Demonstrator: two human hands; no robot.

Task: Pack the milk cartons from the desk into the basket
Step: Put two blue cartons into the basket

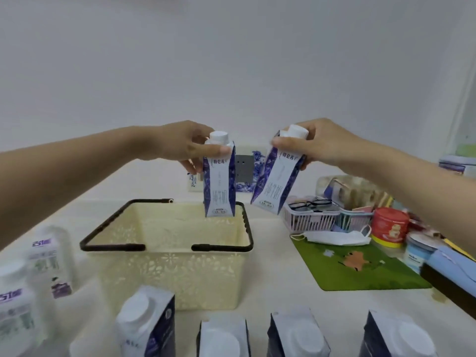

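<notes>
Left hand (190,145) grips the top of an upright blue-and-white milk carton (219,180), thumb and fingers pinched just under its white cap. The carton hangs directly above the far right corner of the cream basket (170,269), its base level with the rim, apparently not touching it. Right hand (318,145) clasps the top of a second carton (277,179), tilted with its base swung toward the left hand, in the air just right of the basket and in front of a pink tray (309,219). Below and nearer than both hands, four more cartons (148,323) stand on the desk (278,287) along the near edge. Two blurred white bottles (52,258) stand below the left forearm.
</notes>
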